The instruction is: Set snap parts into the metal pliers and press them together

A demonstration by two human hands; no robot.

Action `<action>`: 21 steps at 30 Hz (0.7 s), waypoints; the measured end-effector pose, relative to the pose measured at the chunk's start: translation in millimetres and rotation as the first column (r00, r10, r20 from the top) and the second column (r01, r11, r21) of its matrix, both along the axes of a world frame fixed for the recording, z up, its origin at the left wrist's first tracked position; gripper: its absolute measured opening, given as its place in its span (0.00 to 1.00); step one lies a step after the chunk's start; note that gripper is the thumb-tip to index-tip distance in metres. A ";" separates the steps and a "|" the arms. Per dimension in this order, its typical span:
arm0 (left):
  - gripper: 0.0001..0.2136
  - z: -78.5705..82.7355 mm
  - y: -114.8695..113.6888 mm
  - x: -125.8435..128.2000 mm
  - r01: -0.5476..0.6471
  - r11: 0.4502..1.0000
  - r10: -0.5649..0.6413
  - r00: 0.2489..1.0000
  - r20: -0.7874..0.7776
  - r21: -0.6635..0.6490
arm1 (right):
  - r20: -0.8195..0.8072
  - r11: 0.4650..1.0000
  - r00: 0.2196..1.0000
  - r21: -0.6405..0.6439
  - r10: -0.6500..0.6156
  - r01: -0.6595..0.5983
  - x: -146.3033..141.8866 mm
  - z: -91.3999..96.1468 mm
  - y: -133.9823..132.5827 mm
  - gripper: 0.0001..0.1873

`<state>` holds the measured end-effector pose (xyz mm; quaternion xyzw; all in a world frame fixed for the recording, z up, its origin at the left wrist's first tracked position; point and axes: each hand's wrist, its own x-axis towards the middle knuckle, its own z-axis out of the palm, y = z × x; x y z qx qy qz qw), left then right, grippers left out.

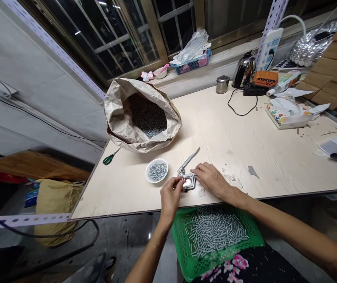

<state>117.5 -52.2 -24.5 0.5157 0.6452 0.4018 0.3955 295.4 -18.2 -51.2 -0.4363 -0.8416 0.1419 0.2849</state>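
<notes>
A small grey metal lever press (190,182) lies near the table's front edge, its long handle (189,160) slanting up and away. My left hand (170,196) pinches thumb and fingers together at the press's left side; what sits between the fingertips is too small to make out. A bit of red and white shows beside them. From the right, my right hand (211,179) holds the press's other end with its fingertips and thumb. Left of the press stands a white bowl (156,171) of small metal screws or pins. Below the edge, a green basket (182,251) contains many short metal spring-like pieces.
A large open paper sack (115,133) with dark metal pieces stands behind the bowl. Green-handled scissors (108,158) lie at the left edge. A tissue pack (286,114), kettle (244,70), metal canister (222,84) and orange battery (265,78) occupy the back right.
</notes>
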 end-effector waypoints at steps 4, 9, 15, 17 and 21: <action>0.18 -9.8 13.9 -18.0 -0.057 0.975 0.095 0.980 0.174 -0.213 | 0.309 0.989 0.946 0.131 -0.101 0.063 18.1 -19.3 13.6 0.05; 0.19 -16.4 16.6 -21.9 0.009 0.947 0.073 0.967 0.243 -0.320 | 0.293 0.985 0.956 0.170 -0.017 -0.035 26.4 -29.7 16.2 0.07; 0.17 -18.0 19.2 -19.9 0.001 0.949 0.025 0.997 0.078 -0.316 | 0.312 0.965 0.950 0.252 -0.011 -0.072 27.9 -24.9 6.9 0.11; 0.18 -18.2 19.5 -18.6 0.016 0.946 0.013 0.996 0.086 -0.324 | 0.335 0.958 0.942 0.277 -0.017 -0.081 27.8 -22.7 5.0 0.13; 0.16 -18.0 17.1 -17.0 0.021 0.936 0.016 0.995 0.100 -0.351 | 0.359 0.945 0.933 0.312 -0.025 -0.094 27.3 -19.8 2.6 0.15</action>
